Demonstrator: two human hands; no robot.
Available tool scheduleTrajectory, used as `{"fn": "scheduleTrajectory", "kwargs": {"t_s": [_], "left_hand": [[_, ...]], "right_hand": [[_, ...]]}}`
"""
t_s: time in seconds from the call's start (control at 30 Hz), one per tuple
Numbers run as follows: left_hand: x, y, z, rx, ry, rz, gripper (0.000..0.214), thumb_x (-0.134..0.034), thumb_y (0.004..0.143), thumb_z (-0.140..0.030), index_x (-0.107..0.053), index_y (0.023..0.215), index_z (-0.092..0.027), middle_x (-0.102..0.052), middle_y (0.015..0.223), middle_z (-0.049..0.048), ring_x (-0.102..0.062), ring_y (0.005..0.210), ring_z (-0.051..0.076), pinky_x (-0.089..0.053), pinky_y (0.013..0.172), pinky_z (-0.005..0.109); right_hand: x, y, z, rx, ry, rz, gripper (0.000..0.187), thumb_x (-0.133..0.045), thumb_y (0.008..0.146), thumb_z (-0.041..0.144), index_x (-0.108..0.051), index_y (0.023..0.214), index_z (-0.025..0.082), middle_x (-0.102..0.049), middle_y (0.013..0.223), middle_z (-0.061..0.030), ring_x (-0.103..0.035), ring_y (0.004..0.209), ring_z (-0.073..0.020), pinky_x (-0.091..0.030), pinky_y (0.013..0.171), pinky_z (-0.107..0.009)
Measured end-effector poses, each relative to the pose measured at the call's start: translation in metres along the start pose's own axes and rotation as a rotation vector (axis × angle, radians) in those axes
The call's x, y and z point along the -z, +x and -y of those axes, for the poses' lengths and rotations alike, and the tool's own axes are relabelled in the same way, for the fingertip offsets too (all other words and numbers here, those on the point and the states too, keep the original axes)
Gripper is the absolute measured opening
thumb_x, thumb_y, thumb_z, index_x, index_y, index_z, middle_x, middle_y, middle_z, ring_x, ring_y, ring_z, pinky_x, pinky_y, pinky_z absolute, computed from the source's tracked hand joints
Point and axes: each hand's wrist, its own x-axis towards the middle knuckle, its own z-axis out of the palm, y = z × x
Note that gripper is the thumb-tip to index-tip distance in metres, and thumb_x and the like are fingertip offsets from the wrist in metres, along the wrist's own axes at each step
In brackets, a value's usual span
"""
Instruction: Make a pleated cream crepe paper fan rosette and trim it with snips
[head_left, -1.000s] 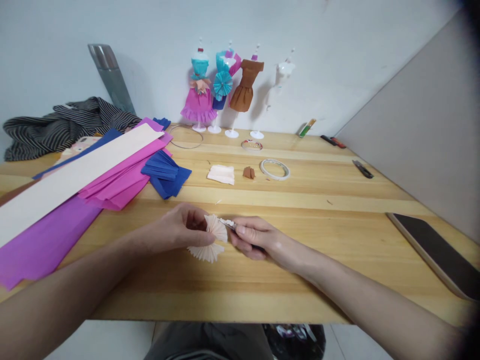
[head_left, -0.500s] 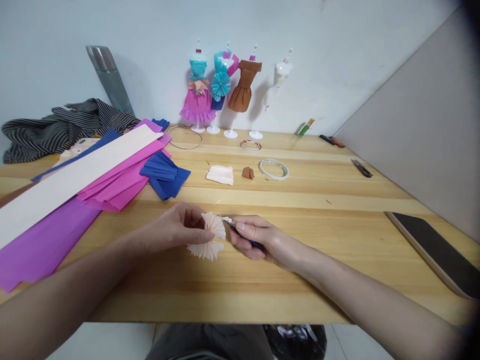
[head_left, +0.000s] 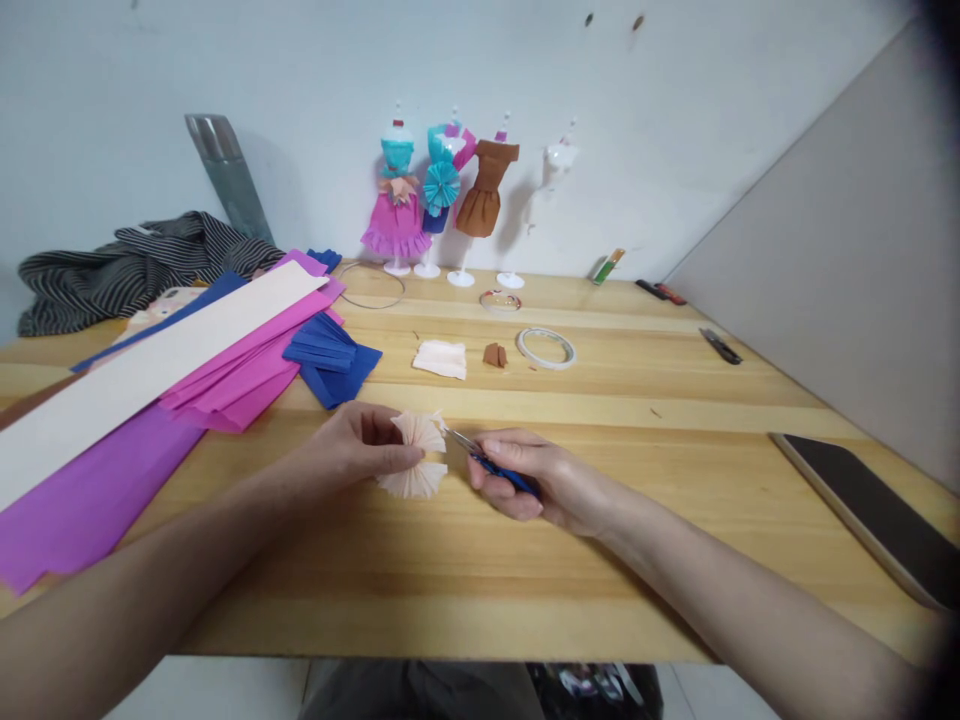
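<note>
My left hand (head_left: 375,442) pinches a pleated cream crepe-paper piece (head_left: 414,478) at its gathered middle. The piece fans out above and below my thumb, like a bow. In my right hand (head_left: 529,472) is a pair of scissors (head_left: 510,474) with blue handles, its narrow metal blades pointing left. The blade tips are at the upper right edge of the pleats, where a small bit of paper sticks out. Whether the blades are closed on it I cannot tell. Beyond my hands lie a cream crepe-paper square (head_left: 439,359) and small folded brown paper (head_left: 495,355).
Crepe-paper sheets (head_left: 112,500) and folded blue paper (head_left: 334,360) lie on the left. Small dress forms (head_left: 480,215) stand along the wall. A tape roll (head_left: 546,348), a box cutter (head_left: 720,345) and a dark flat device (head_left: 862,510) lie to the right.
The scissors have drawn slightly right and down from the pleats, so more of the blades and blue handle shows. My left hand has turned the paper a little. The camera view has shifted upward.
</note>
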Motion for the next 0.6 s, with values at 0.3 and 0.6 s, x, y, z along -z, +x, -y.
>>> {"fn": "scheduleTrajectory", "kwargs": {"t_s": [0.3, 0.6], "left_hand": [[-0.003, 0.001, 0.002, 0.002, -0.038, -0.011, 0.029, -0.079, 0.06, -0.036, -0.071, 0.073, -0.011, -0.069, 0.068, 0.0038, -0.058, 0.061, 0.012, -0.041, 0.058, 0.023], [-0.003, 0.003, 0.004, -0.007, -0.007, -0.016, 0.032, -0.078, 0.061, -0.038, -0.071, 0.075, -0.01, -0.067, 0.065, 0.0034, -0.056, 0.058, 0.012, -0.039, 0.056, 0.023]], "right_hand": [[-0.007, 0.003, -0.005, 0.213, -0.194, -0.179, 0.032, -0.071, 0.07, 0.041, -0.049, 0.07, 0.018, -0.033, 0.047, 0.0099, -0.019, 0.039, -0.0038, -0.01, 0.037, -0.021], [-0.015, 0.006, -0.007, 0.295, -0.38, -0.284, 0.024, -0.068, 0.072, 0.035, -0.053, 0.076, 0.017, -0.041, 0.056, 0.0065, -0.029, 0.048, -0.0066, -0.02, 0.044, -0.023]]}}
